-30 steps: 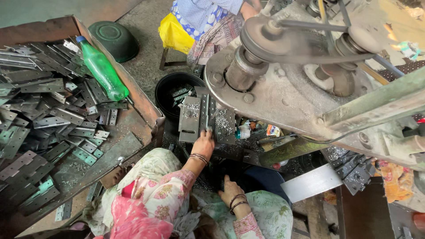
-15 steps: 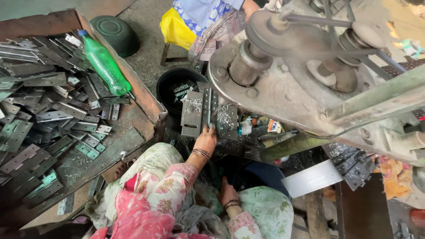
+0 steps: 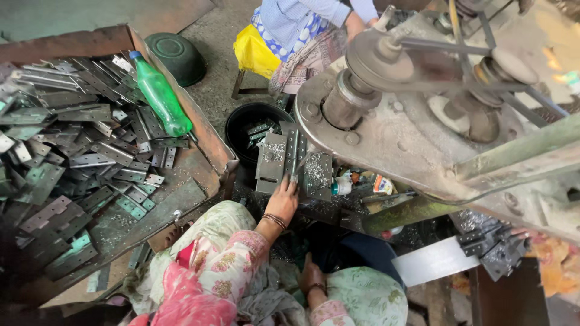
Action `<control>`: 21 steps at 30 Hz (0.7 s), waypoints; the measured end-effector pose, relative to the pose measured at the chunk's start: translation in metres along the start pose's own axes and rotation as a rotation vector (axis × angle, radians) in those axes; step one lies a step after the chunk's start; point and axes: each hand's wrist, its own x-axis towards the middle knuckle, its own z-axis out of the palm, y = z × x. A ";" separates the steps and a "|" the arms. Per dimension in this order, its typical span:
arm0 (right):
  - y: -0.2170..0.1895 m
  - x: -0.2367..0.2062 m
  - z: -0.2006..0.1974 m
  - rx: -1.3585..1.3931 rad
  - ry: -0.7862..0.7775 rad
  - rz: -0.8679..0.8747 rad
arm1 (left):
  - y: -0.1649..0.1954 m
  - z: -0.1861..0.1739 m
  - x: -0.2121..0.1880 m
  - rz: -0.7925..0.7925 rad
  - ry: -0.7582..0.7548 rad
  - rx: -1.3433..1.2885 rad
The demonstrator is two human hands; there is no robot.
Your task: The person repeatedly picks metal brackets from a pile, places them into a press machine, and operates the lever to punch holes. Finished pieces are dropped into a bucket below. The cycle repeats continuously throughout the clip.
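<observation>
My left hand (image 3: 284, 198) reaches forward to the grey metal die block (image 3: 272, 162) of the press machine (image 3: 386, 121), its fingers touching a narrow metal piece (image 3: 294, 154) standing on the block. Whether it grips that piece I cannot tell. My right hand (image 3: 311, 278) rests low beside my knee, in shadow under the machine, and what it holds is hidden. My sleeves are floral pink and green.
A rusty tray (image 3: 199, 130) at the left holds several flat metal hinge plates (image 3: 72, 157) and a green plastic bottle (image 3: 160, 99). A black bucket (image 3: 254, 121) with metal parts stands beyond the block. Another person in blue (image 3: 302, 18) sits opposite, beside a yellow bag (image 3: 254, 51).
The view has tilted slightly. My left hand stays at the die block, and my right hand has dropped a little lower by my knee.
</observation>
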 end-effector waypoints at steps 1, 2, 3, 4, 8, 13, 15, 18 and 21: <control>-0.001 0.000 0.000 0.003 -0.002 0.014 | 0.001 -0.008 -0.003 0.029 -0.154 0.169; -0.001 0.000 -0.001 -0.007 0.001 0.018 | 0.001 -0.015 -0.004 0.048 -0.292 0.339; 0.000 0.001 -0.002 -0.016 -0.016 0.029 | 0.002 -0.022 -0.006 0.056 -0.428 0.511; 0.000 0.001 -0.004 -0.025 -0.035 0.048 | 0.005 -0.025 -0.007 0.043 -0.417 0.507; 0.005 0.005 -0.012 -0.078 -0.032 -0.020 | 0.007 -0.024 0.004 -0.001 -0.351 0.521; 0.009 0.008 -0.015 -0.107 -0.042 -0.014 | -0.001 -0.010 0.025 -0.061 -0.433 0.483; 0.009 0.008 -0.013 -0.078 -0.012 0.014 | -0.005 -0.010 0.027 -0.077 -0.520 0.462; 0.008 0.006 -0.007 -0.025 0.020 0.042 | -0.009 -0.015 0.025 0.005 -0.287 0.443; 0.008 0.006 -0.005 0.020 -0.014 0.069 | -0.010 -0.021 0.025 -0.011 -0.438 0.436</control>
